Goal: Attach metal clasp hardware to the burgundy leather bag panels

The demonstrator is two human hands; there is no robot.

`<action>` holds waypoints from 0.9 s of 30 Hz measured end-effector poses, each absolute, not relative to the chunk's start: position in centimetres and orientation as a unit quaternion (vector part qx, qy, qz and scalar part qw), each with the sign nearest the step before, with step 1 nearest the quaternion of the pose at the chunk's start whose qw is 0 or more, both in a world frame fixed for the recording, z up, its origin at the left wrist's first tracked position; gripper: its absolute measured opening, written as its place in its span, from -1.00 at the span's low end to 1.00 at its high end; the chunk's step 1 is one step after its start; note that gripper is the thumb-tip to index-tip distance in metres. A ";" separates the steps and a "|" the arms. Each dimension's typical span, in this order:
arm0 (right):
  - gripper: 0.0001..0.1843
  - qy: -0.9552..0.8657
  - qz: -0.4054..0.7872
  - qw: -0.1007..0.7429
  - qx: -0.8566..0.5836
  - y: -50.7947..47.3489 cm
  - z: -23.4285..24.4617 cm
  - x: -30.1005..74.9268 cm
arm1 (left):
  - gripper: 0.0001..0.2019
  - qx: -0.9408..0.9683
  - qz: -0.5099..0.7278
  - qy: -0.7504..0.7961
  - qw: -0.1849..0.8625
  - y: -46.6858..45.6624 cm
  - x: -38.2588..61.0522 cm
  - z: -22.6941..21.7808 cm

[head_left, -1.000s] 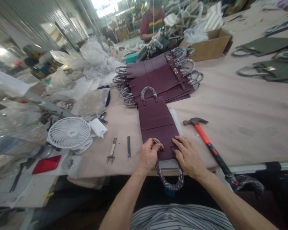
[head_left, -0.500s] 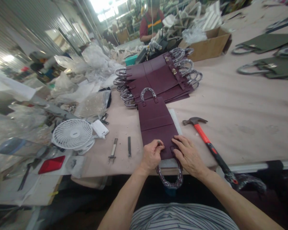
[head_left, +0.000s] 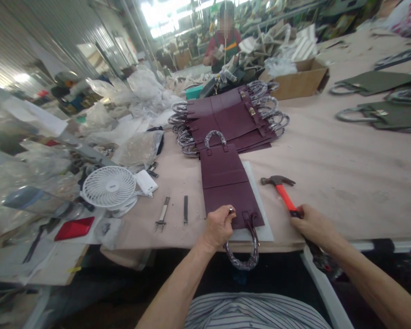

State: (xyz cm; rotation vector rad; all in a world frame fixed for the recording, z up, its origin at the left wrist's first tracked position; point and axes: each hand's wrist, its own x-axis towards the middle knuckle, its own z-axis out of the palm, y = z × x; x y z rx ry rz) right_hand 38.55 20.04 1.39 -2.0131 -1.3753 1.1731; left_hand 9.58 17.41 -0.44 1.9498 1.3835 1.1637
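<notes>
A dark burgundy bag panel (head_left: 224, 183) lies flat on a white board (head_left: 260, 201), with one plastic-wrapped handle at its far end and another hanging over the table's front edge. My left hand (head_left: 219, 226) pinches a small metal punch-like tool (head_left: 231, 210) upright on the panel's near part, beside the near handle's tab. Only the tool's top end shows; its tip is hidden by my fingers. To the right, my right hand (head_left: 311, 224) is wrapped round the grip of a claw hammer (head_left: 284, 196), whose head rests on the table.
Several burgundy bag pieces (head_left: 222, 114) are stacked behind the panel. Left lie a divider-like tool (head_left: 162, 214), a flat dark metal tool (head_left: 185, 210), a white fan (head_left: 109, 186) and a red case (head_left: 74, 228). Green bag pieces (head_left: 390, 114) and a cardboard box (head_left: 297, 82) sit farther back. A co-worker (head_left: 224, 43) is beyond.
My right hand has left the panel and moved right to take hold of the hammer's grip. My left hand keeps the small tool at about the same spot on the panel.
</notes>
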 end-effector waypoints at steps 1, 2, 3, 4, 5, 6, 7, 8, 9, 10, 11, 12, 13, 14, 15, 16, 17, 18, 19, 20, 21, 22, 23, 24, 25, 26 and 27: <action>-0.84 -0.471 0.477 0.224 -0.707 20.3 2.1 38.1 | -0.87 0.713 0.425 0.504 0.239 17.4 9.6 -0.5; -0.84 -0.462 0.510 0.226 -0.690 20.5 2.9 37.5 | -0.87 0.713 0.425 0.503 0.239 17.4 9.6 -0.5; -0.83 -0.461 0.527 0.227 -0.677 20.5 3.8 36.9 | -0.87 0.713 0.426 0.503 0.238 17.5 9.6 -0.5; -0.82 -0.455 0.541 0.232 -0.668 20.3 4.9 36.3 | -0.87 0.713 0.427 0.504 0.237 17.5 9.6 -0.6; -0.79 -0.447 0.550 0.242 -0.663 19.9 5.9 35.6 | -0.87 0.711 0.430 0.504 0.234 17.5 9.7 -0.6; -0.74 -0.445 0.549 0.255 -0.660 19.3 7.1 35.0 | -0.87 0.710 0.435 0.504 0.231 17.6 9.7 -0.7; -0.68 -0.452 0.535 0.273 -0.659 18.5 8.1 34.5 | -0.87 0.710 0.438 0.503 0.226 17.6 9.7 -0.7; -0.61 -0.474 0.505 0.293 -0.660 17.6 9.1 34.1 | -0.87 0.710 0.441 0.502 0.222 17.6 9.7 -0.8; -0.56 -0.517 0.452 0.307 -0.659 16.8 10.0 33.8 | -0.87 0.712 0.442 0.501 0.218 17.6 9.7 -0.9; -0.53 -0.572 0.383 0.315 -0.653 16.0 10.6 33.6 | -0.86 0.714 0.441 0.500 0.214 17.6 9.7 -1.0; -0.51 -0.632 0.308 0.310 -0.640 15.3 11.0 33.5 | -0.86 0.718 0.438 0.499 0.211 17.6 9.7 -1.0; -0.49 -0.689 0.237 0.291 -0.620 14.8 11.2 33.5 | -0.86 0.720 0.435 0.498 0.208 17.5 9.7 -1.1; -0.47 -0.735 0.181 0.262 -0.598 14.4 11.3 33.6 | -0.85 0.722 0.432 0.499 0.208 17.5 9.7 -1.1; -0.46 -0.771 0.147 0.226 -0.577 14.1 11.4 33.6 | -0.85 0.723 0.428 0.500 0.209 17.5 9.6 -1.1; -0.45 -0.796 0.132 0.191 -0.560 14.0 11.5 33.7 | -0.85 0.723 0.425 0.502 0.210 17.5 9.6 -1.1; -0.44 -0.810 0.128 0.166 -0.549 13.9 11.8 33.8 | -0.84 0.724 0.423 0.503 0.210 17.5 9.7 -1.1; -0.44 -0.815 0.126 0.158 -0.544 13.8 12.2 33.9 | -0.84 0.725 0.423 0.503 0.209 17.5 9.7 -1.1; -0.45 -0.812 0.122 0.169 -0.545 13.7 12.8 33.9 | -0.84 0.726 0.424 0.500 0.207 17.5 9.7 -1.1; -0.46 -0.800 0.108 0.200 -0.556 13.6 13.4 33.9 | -0.84 0.729 0.425 0.497 0.204 17.5 9.7 -1.1; -0.48 -0.778 0.082 0.241 -0.574 13.4 13.9 33.8 | -0.84 0.730 0.427 0.495 0.200 17.5 9.7 -1.2; -0.49 -0.751 0.050 0.282 -0.594 13.3 14.2 33.7 | -0.84 0.731 0.427 0.494 0.198 17.6 9.6 -1.2; -0.50 -0.733 0.028 0.308 -0.605 13.1 14.3 33.6 | -0.84 0.732 0.426 0.494 0.196 17.6 9.6 -1.3; -0.50 -0.732 0.023 0.311 -0.606 13.0 14.2 33.5 | -0.84 0.733 0.423 0.496 0.196 17.6 9.6 -1.3; -0.48 -0.747 0.034 0.289 -0.598 12.9 13.9 33.5 | -0.84 0.734 0.420 0.497 0.195 17.6 9.6 -1.4; -0.47 -0.774 0.062 0.249 -0.579 13.0 13.5 33.6 | -0.84 0.735 0.418 0.498 0.193 17.6 9.5 -1.4; -0.45 -0.799 0.095 0.202 -0.558 13.0 13.2 33.7 | -0.84 0.736 0.416 0.497 0.192 17.6 9.5 -1.5; -0.45 -0.814 0.118 0.167 -0.544 13.2 13.0 33.8 | -0.84 0.738 0.415 0.497 0.191 17.7 9.5 -1.5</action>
